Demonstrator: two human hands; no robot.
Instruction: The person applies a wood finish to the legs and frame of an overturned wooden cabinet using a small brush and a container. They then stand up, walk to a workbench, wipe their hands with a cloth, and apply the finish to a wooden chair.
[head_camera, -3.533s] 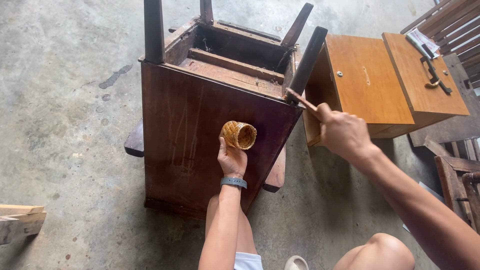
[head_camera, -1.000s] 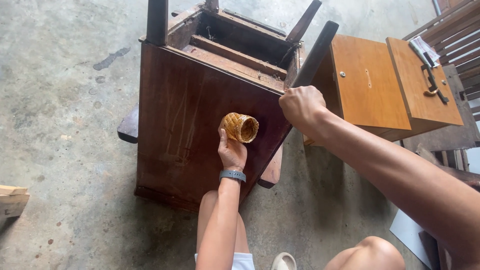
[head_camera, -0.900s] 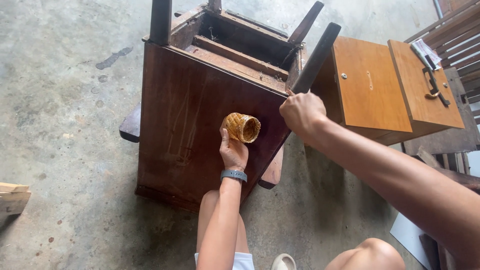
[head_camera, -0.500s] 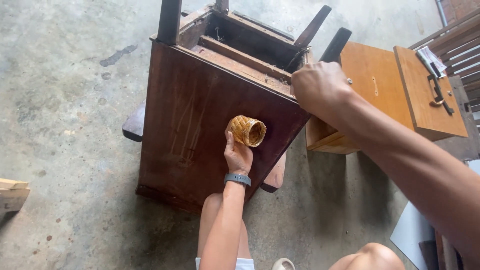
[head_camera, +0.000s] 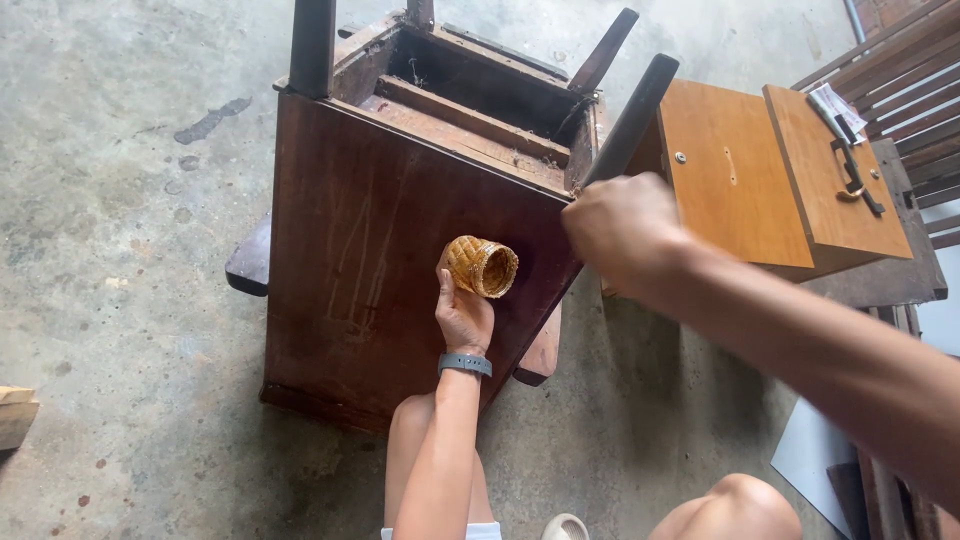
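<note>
Stained grey concrete floor (head_camera: 120, 200), light wooden box (head_camera: 770, 180), slatted wood (head_camera: 900, 90), daylight

- A light wooden box (head_camera: 745, 180) stands just right of the dark upturned cabinet (head_camera: 400, 240), its flat lid panels facing up.
- A dark metal latch (head_camera: 850, 170) lies on the box's right panel, with a small printed slip (head_camera: 828, 100) above it.
- Slatted wooden furniture (head_camera: 900, 90) sits right of the box, at the frame's edge.
- A pale flat sheet (head_camera: 815, 455) lies on the concrete floor (head_camera: 120, 200), well below the box.
- A pale wood offcut (head_camera: 15, 415) lies far left of the cabinet.
- A dark stain (head_camera: 210, 120) marks the floor left of the cabinet's top.
</note>
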